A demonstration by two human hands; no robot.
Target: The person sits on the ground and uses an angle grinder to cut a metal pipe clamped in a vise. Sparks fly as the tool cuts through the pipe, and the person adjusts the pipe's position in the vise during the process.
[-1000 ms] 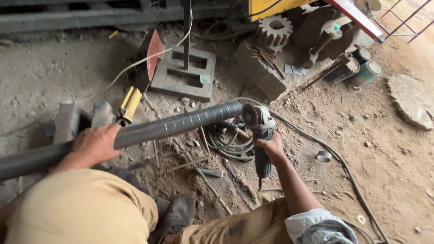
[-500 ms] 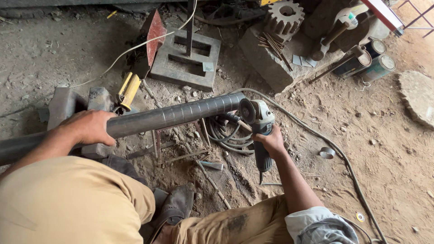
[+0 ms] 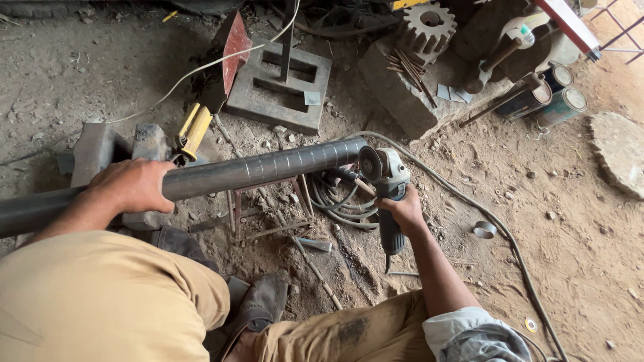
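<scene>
A long grey steel pipe (image 3: pixel 268 167) lies across the view, resting on a small metal stand (image 3: pixel 265 208). My left hand (image 3: pixel 134 184) grips the pipe from above near its left part. My right hand (image 3: pixel 402 211) holds an angle grinder (image 3: pixel 389 184) by its body, and the grinder's disc sits against the pipe's right end (image 3: pixel 359 154). My knees in tan trousers fill the bottom of the view, with a sandalled foot (image 3: pixel 258 305) between them.
A black cable (image 3: pixel 496 224) and coiled wires (image 3: pixel 339 201) run over the dirt floor. Behind the pipe stand a square metal base (image 3: pixel 278 87), a stone block (image 3: pixel 402 97), a gear wheel (image 3: pixel 429 27), paint tins (image 3: pixel 553 94), a yellow-handled tool (image 3: pixel 194 131) and a small metal ring (image 3: pixel 484 230).
The view has shifted a little, so the pipe and both hands sit slightly lower and further left. The grips on the pipe and the grinder are the same.
</scene>
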